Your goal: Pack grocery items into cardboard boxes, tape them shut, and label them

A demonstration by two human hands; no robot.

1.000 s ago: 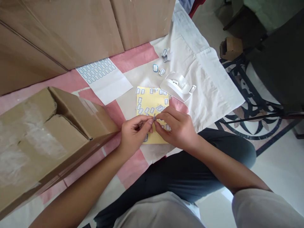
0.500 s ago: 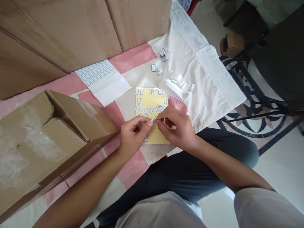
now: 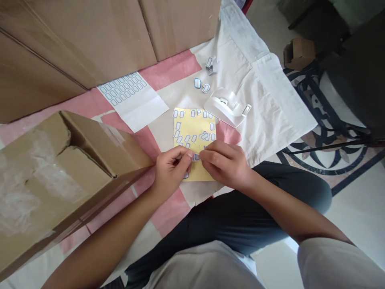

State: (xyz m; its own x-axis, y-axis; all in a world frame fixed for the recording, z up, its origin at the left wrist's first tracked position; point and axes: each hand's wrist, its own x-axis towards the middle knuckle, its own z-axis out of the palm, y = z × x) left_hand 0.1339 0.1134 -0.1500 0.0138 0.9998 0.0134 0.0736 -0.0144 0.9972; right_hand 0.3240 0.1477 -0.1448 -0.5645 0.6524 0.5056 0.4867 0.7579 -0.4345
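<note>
Between the fingertips of both hands is a small paper cutout (image 3: 195, 157) with a blue outline, held over a yellow sheet (image 3: 201, 172). My left hand (image 3: 173, 164) pinches its left side with thumb and forefinger. On the other side my right hand (image 3: 224, 162) is closed, fingertips together at the cutout's right edge. Several similar blue-outlined cutouts lie along the edges and across the middle of the yellow sheet. The hands cover part of its lower half. A white tape dispenser (image 3: 228, 107) stands just beyond the sheet's upper right corner.
A white sheet printed with blue outlined shapes (image 3: 141, 110) lies at the upper left. Loose cutouts (image 3: 197, 83) and a crumpled scrap (image 3: 213, 65) lie behind the dispenser. A cardboard box (image 3: 90, 180) stands at left, and large cartons (image 3: 105, 36) wall off the back.
The cutout between my fingers now shows more of its face, and my right fingers have closed in together. The whole view has shifted slightly.
</note>
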